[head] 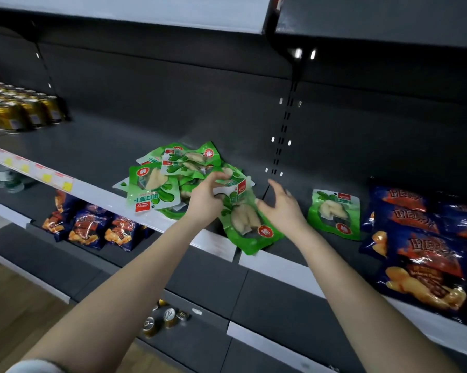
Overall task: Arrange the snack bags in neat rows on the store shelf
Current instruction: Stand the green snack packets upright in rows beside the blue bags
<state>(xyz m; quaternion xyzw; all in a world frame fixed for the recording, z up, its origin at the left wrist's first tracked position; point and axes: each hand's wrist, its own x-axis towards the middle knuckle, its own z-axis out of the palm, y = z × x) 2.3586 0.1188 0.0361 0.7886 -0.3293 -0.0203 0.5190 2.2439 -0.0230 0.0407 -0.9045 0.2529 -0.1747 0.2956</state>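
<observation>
Green snack bag (243, 222) is pinched by left hand (206, 201), right hand (283, 211) spread at 3 o'clock; drop is risked by overhang past shelf lip (276, 265).

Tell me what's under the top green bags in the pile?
More green snack bags, heaped on the dark shelf. The left hand and top bags cover the rest, so their number is hidden.

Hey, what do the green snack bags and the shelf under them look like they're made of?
The green snack bags: likely thin plastic film, glossy; they crinkle, catch the light, and have clear windows showing the food. The shelf: probably painted metal, matte dark grey, given its flat panels and slotted upright.
</observation>
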